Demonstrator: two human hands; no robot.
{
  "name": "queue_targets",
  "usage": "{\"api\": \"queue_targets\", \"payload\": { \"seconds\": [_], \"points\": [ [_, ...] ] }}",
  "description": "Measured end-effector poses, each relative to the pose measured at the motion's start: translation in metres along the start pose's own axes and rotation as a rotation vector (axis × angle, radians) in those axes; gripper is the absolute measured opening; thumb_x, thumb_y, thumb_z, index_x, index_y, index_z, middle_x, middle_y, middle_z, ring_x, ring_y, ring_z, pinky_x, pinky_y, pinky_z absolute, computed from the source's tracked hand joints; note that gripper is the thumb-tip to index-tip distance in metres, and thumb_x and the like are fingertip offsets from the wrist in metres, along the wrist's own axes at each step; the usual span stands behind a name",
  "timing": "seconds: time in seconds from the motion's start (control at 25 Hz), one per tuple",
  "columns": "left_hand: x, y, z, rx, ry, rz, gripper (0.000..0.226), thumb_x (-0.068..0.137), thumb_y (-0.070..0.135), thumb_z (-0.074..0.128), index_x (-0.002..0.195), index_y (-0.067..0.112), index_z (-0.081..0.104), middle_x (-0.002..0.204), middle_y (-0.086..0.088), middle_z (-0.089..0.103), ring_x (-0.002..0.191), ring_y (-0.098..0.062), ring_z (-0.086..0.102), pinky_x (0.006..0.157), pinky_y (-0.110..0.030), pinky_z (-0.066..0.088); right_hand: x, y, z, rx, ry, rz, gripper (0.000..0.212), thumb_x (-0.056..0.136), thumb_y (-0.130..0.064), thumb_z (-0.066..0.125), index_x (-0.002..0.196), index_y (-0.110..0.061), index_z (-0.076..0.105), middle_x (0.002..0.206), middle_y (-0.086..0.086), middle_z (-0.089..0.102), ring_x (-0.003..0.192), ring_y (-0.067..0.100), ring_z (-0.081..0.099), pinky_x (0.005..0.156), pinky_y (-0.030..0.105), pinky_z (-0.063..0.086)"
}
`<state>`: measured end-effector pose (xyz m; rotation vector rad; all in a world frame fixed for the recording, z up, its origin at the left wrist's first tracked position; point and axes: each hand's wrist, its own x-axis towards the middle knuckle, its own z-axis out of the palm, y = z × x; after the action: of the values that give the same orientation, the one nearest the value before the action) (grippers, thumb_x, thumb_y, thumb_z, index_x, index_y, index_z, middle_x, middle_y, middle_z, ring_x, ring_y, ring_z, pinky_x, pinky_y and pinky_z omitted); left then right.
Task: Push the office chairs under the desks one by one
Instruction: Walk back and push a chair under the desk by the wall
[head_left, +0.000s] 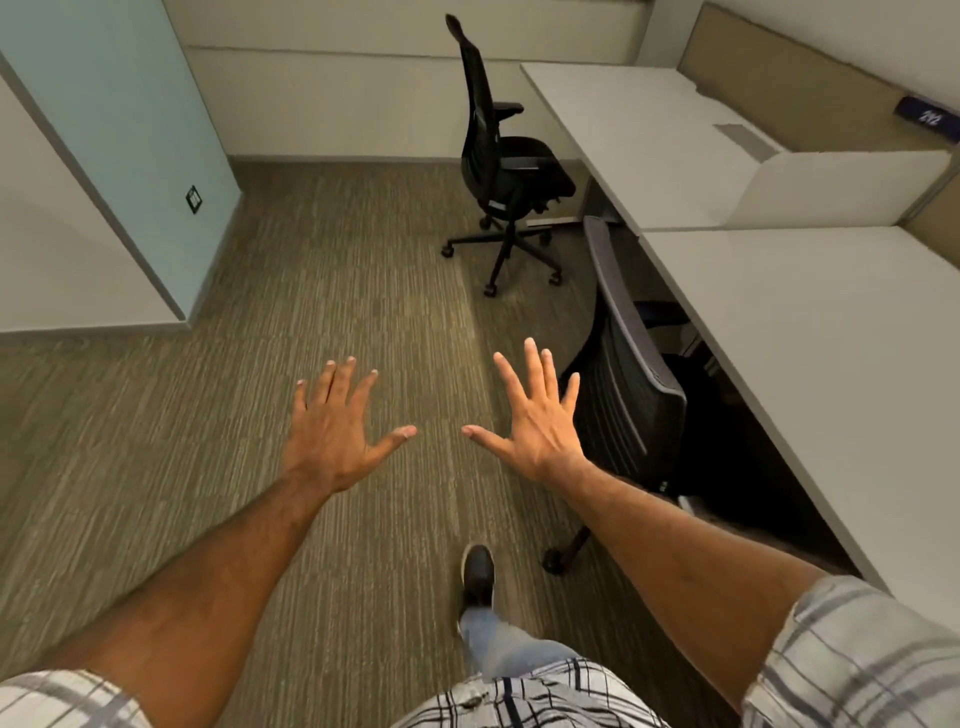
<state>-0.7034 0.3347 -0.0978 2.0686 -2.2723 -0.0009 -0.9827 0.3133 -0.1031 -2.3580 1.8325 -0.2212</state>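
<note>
Head cam view, looking down a carpeted aisle with both arms stretched out in front. Left hand and right hand are both wide open, fingers spread, palms down, holding nothing and touching nothing, just hanging over the carpet around the middle of the frame. My guess is they're held out like that because the person is mid-stride, one shoe planted forward at bottom center, heading for the next chair. The grey mesh chair at center right already looks tucked in, seat under the near desk and backrest close to the desk edge, just right of the right hand but not in contact with it. So that one seems done. The black chair up in the upper middle of the frame is the one left: it stands out on the carpet, seat pointing toward the far desk on the upper right, clearly not under it. It's well apart from both hands, straight ahead and a bit right, so there's some walking to do before the backrest can be pushed.
</note>
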Motion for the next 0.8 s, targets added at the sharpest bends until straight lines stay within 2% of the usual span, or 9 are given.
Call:
{"api": "queue_targets", "payload": {
  "seconds": [0.24,0.36,0.64,0.8],
  "points": [
    [0.152,-0.05,0.026,0.076,-0.051,0.002,0.118,0.076,0.094,-0.001,0.159,0.015,0.026,0.167,-0.016,0.017,0.155,-0.031,0.014,0.123,-0.058,0.009,0.172,0.022,0.028,-0.027,-0.077,0.005,0.112,0.074,-0.098,0.01,0.161,-0.032,-0.014,0.166,0.012,-0.03,0.153,0.034,-0.027,0.117,0.071,-0.012],
    [0.236,-0.076,0.015,0.066,-0.051,-0.023,0.117,0.077,0.093,-0.003,0.159,0.015,0.027,0.167,-0.016,0.018,0.155,-0.031,0.014,0.123,-0.057,0.006,0.259,0.03,0.023,-0.015,-0.105,0.001,0.107,0.079,-0.095,0.013,0.161,-0.031,-0.015,0.166,0.011,-0.031,0.152,0.032,-0.029,0.118,0.068,-0.016],
    [0.405,-0.136,0.004,-0.011,0.027,-0.046,0.09,0.094,0.073,0.0,0.157,0.018,0.032,0.166,-0.014,0.024,0.155,-0.028,0.018,0.124,-0.055,0.01,0.443,0.028,0.011,0.164,0.017,-0.04,0.091,0.09,-0.081,-0.002,0.164,-0.03,0.002,0.171,0.006,-0.019,0.155,0.022,-0.024,0.12,0.056,-0.021],
    [0.492,-0.185,0.024,-0.032,0.03,-0.025,0.088,0.095,0.068,-0.005,0.157,0.017,0.031,0.165,-0.013,0.025,0.154,-0.028,0.019,0.123,-0.056,0.014,0.537,0.018,0.027,0.112,0.009,-0.045,0.088,0.09,-0.081,-0.005,0.164,-0.032,-0.001,0.17,0.004,-0.022,0.154,0.021,-0.026,0.121,0.056,-0.02]
  ]
}}
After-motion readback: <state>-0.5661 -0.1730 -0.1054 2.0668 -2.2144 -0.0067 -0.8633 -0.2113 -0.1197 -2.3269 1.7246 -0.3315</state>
